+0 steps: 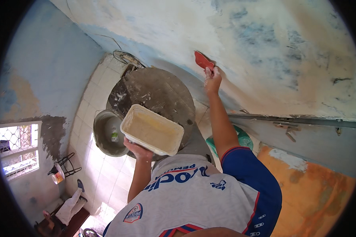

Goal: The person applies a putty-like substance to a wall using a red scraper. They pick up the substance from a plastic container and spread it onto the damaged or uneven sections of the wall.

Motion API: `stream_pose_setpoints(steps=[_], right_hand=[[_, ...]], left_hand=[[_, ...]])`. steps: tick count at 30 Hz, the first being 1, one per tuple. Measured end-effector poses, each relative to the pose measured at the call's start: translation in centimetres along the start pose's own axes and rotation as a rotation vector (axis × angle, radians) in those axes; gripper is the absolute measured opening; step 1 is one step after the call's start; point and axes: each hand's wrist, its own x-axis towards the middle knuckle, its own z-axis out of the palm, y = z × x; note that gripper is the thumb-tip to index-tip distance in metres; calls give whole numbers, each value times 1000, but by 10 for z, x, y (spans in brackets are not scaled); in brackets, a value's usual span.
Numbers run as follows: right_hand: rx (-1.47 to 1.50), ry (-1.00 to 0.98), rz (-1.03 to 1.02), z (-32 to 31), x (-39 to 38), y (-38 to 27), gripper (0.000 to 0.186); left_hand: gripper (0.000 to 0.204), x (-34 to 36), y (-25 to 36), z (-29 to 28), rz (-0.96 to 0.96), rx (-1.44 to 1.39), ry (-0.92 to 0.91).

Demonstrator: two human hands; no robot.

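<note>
My left hand point(137, 147) holds a rectangular white plastic tub point(152, 129) from its left side; the tub contains a pale cream paste. My right hand point(211, 79) is closed on a red flat scraper point(203, 60), raised against the mottled white and blue wall point(265, 47). A round, worn, stained tabletop point(150, 85) lies beneath the tub. Left of it is a grey bucket point(106, 140) with a small white and green item inside. A teal-green container point(213, 144) shows partly behind my right arm.
Cables and gear point(127, 59) lie at the wall's foot. Tiled floor point(91, 94) runs leftward to a window point(17, 148) and a dark metal rack point(71, 162). At lower left another person's legs point(69, 207) show. A grey door-like panel point(312, 138) and orange surface point(304, 189) are at right.
</note>
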Motion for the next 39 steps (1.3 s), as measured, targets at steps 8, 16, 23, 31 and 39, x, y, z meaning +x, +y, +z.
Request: stream_pose_setpoints(steps=[8,16,23,31,39], right_hand=[[145,-12,81,-6,-43,-7,23],[364,141,99,-12,-41,12,21],[-59,-21,-32,8,-24,-7,22],[345,136,138,-30,-68,-20,19],[-145,70,-51,10,-25,-11,28]], left_hand=[[71,-13,-3,-8,-10,2,85],[70,-12,0,-5,-37,-28,60],[68,-7,2,1,-89,-19,103],[70,-7,6,1,-54,-32,59],[70,-6,8,6,-145,-17,97]])
